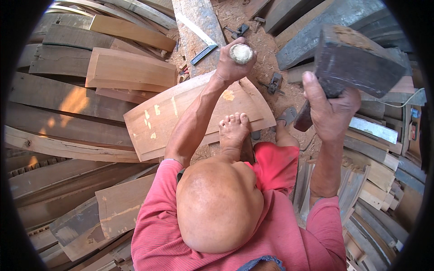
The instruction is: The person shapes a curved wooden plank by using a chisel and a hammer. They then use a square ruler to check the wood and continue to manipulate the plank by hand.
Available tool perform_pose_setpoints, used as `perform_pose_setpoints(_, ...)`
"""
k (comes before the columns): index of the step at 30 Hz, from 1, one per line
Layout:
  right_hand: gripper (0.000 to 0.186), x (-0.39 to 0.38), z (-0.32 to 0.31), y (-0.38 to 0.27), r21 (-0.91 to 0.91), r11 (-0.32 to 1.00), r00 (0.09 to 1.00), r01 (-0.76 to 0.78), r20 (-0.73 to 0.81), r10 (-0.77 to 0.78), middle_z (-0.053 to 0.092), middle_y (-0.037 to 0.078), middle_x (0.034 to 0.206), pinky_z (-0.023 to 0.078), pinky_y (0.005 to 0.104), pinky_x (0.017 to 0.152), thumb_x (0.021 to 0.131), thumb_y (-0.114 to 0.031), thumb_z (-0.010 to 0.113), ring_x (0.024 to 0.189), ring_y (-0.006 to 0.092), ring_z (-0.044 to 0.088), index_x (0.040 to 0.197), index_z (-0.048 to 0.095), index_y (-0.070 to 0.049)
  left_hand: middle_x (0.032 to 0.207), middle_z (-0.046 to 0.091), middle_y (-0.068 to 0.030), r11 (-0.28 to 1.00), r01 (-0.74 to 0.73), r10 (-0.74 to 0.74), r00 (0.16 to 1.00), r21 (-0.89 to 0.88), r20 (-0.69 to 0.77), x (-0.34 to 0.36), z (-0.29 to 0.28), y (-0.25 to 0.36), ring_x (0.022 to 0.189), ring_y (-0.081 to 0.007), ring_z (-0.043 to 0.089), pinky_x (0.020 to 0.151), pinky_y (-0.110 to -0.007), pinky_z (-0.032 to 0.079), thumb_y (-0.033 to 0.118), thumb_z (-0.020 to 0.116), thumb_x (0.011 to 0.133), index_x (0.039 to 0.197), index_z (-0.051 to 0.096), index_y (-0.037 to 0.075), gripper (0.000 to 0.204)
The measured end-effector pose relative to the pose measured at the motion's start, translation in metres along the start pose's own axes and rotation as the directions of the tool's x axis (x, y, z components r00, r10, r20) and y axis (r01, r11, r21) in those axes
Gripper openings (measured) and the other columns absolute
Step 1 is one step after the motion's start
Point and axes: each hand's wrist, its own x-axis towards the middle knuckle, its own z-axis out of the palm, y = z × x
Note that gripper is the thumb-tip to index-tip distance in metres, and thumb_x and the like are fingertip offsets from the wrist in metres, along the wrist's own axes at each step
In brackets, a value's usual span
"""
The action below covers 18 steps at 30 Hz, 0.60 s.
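Note:
My left hand (233, 70) is closed around an upright chisel (241, 53); only the pale, round, worn end of its handle shows, and its blade is hidden below my fist. Beneath that arm lies a reddish-brown wooden panel (181, 118) with a raised middle and several pale cut patches. My bare foot (233, 128) presses on the panel's near edge. On the right, my right hand (331, 106) grips a mallet (357, 63) with a big, dark, block-shaped wooden head. It is raised toward the camera, apart from the chisel.
A try square (203, 43) lies on a dusty plank (192, 13) beyond the panel. Small dark tools with cross handles (274, 83) rest among wood shavings (257, 47). Stacked boards (63, 90) crowd the left side, and more timber (375, 176) fills the right.

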Motion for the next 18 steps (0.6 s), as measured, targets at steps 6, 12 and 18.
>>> perform_pose_setpoints(6, 0.012, 0.01, -0.011, -0.007, 0.109, 0.987, 0.989, 0.117, -0.102, -0.106, 0.066, 0.008, 0.077, 0.051, 0.0286, 0.06, 0.089, 0.001, 0.074, 0.064, 0.0124, 0.062, 0.099, 0.066, 0.002, 0.07, 0.062, -0.003, 0.999, -0.037, 0.037, 0.999, 0.015, -0.009, -0.007, 0.001, 0.001, 0.066, -0.0089, 0.056, 0.06, -0.028, 0.048, 0.011, 0.075, 0.089, 0.083, 0.057, 0.005, 0.02)
perform_pose_setpoints(12, 0.011, 0.022, 0.008, -0.02, 0.178, 0.957, 0.953, 0.23, -0.239, -0.184, 0.067, 0.01, 0.079, 0.053, 0.0314, 0.065, 0.09, 0.003, 0.07, 0.067, 0.017, 0.064, 0.099, 0.067, 0.002, 0.072, 0.065, -0.0077, 0.997, -0.035, 0.034, 0.999, 0.064, 0.013, -0.013, 0.0, -0.002, 0.065, -0.0165, 0.062, 0.061, -0.03, 0.05, 0.012, 0.076, 0.086, 0.084, 0.059, 0.005, 0.018)
perform_pose_setpoints(18, 0.023, 0.017, 0.032, 0.049, -0.504, 0.847, 0.899, 0.169, 0.431, 0.077, 0.067, 0.026, 0.082, 0.054, 0.0426, 0.073, 0.083, -0.016, 0.073, 0.076, 0.042, 0.067, 0.095, 0.07, 0.003, 0.074, 0.067, -0.0111, 0.945, -0.325, 0.326, 0.944, 0.04, -0.047, -0.011, 0.014, -0.003, 0.064, -0.025, 0.067, 0.062, -0.033, 0.053, 0.016, 0.079, 0.079, 0.087, 0.06, 0.004, 0.023)
